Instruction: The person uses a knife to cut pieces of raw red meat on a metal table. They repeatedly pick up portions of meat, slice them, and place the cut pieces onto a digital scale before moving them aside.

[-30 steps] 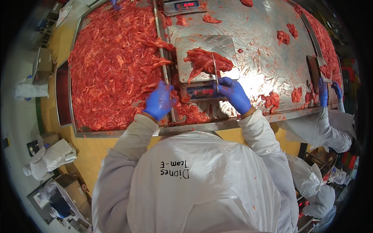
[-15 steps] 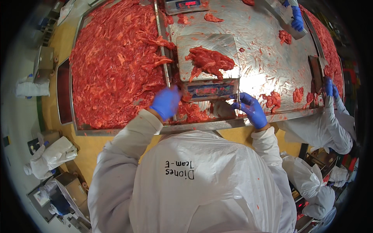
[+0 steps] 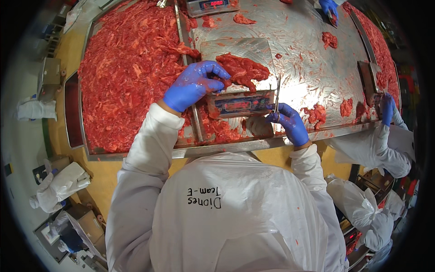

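Observation:
On the steel plate of a weighing scale (image 3: 235,46) lies a piece of raw red meat (image 3: 244,71). My left hand (image 3: 192,85), in a blue glove, reaches to the meat's left end, thumb and fingers closed around its edge. The scale's display panel (image 3: 240,106) faces me below the plate. In my blue-gloved right hand (image 3: 292,126), beside the scale's right front corner, is a pair of scissors (image 3: 277,93) with the blades pointing up and away from me. My fingers partly hide the handles.
Left of a metal divider (image 3: 185,50) spreads a large heap of raw meat (image 3: 131,77). Small meat scraps (image 3: 315,115) lie on the steel table (image 3: 299,50). A second scale (image 3: 213,6) stands at the back. Co-workers' gloved hands (image 3: 387,109) show at right and far right.
My left hand has moved up and forward from the table's front to the meat on the scale. My right hand stays almost in place. A co-worker's metal tray at the back right has left the view.

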### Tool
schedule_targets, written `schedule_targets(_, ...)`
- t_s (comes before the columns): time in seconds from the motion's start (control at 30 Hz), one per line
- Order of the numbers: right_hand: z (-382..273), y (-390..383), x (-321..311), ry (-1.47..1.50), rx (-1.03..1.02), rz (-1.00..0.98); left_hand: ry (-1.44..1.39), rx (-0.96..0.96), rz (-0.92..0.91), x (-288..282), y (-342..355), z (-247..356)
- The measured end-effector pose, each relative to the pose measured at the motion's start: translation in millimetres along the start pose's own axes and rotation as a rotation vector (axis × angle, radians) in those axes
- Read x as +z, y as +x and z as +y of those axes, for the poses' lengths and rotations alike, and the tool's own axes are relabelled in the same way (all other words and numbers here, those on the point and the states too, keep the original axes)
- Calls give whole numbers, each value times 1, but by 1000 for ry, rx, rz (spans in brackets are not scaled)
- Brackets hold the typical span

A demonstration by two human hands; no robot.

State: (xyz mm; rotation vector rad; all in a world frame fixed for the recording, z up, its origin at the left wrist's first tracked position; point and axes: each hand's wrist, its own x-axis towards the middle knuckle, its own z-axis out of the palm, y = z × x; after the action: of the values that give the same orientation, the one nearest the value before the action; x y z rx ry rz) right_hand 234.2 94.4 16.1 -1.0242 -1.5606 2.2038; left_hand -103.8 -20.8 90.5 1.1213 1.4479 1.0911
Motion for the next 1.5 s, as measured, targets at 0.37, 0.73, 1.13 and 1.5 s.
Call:
schedule_targets(0.37, -24, 30, -34, -386, -110, -51, 1020, -90, 462, -62, -33, -101)
schedule_targets(0.73, -26, 94, 78, -122, -270, -9, 251, 305, 455, 13, 29, -66)
schedule_targets(1.13, -32, 207, -114, -829, -395, 467, 928, -180, 358, -35, -92, -104)
schedule_targets(1.5, 69, 89, -101, -879, -238, 465, 952, -257, 276, -100, -92, -156)
